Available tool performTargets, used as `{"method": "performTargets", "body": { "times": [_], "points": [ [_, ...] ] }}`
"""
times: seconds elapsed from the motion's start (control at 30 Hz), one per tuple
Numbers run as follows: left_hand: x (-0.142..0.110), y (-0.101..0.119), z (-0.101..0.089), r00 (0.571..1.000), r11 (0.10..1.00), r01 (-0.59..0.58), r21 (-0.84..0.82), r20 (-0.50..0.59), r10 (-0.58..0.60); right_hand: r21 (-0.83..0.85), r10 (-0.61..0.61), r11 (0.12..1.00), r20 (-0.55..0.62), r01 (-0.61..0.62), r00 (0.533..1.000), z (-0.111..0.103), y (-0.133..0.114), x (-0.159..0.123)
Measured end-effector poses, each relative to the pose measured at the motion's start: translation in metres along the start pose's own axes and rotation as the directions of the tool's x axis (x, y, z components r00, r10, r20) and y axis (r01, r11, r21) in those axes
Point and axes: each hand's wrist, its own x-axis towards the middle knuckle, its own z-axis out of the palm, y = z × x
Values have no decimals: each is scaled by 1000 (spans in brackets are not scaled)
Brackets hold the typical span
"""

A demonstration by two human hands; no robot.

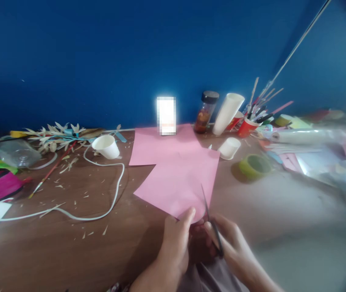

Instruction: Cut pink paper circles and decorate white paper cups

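The left hand [174,239] pinches the near edge of pink paper [183,180] at 6 o'clock, apparently to steady it; the right hand [229,237] curls around scissors [207,210] aimed toward 11 o'clock. Beyond, a second pink sheet [148,146] lies on the worktop [132,239] toward 12 o'clock.

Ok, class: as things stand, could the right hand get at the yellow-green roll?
Probably not to grasp it yet: the right hand is holding scissors, which would likely need putting down first. The way to the yellow-green roll looks free, though, with nothing seen standing between.
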Motion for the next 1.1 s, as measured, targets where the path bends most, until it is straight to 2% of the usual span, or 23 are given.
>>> {"method": "performTargets", "body": {
  "times": [0.27,0.47,0.63,0.83,1.1],
  "points": [
    [2,-2,-2,994,998,-51,24,-93,53,-24,-4,1000,-11,4,1000,-1,1,0],
    [3,-1,-3,993,999,-45,3,-109,46,-67,7,998,6,-7,1000,-3,3,1],
    [7,-2,-7,979,997,-56,49,-191,65,-68,-4,998,12,5,1000,-5,1,1],
    [7,-2,-7,983,997,-71,18,-170,73,-62,-4,998,19,5,1000,-6,0,2],
    [9,-2,-7,974,998,-48,39,-217,56,-66,-8,998,17,9,1000,-8,3,2]
  ]
}}
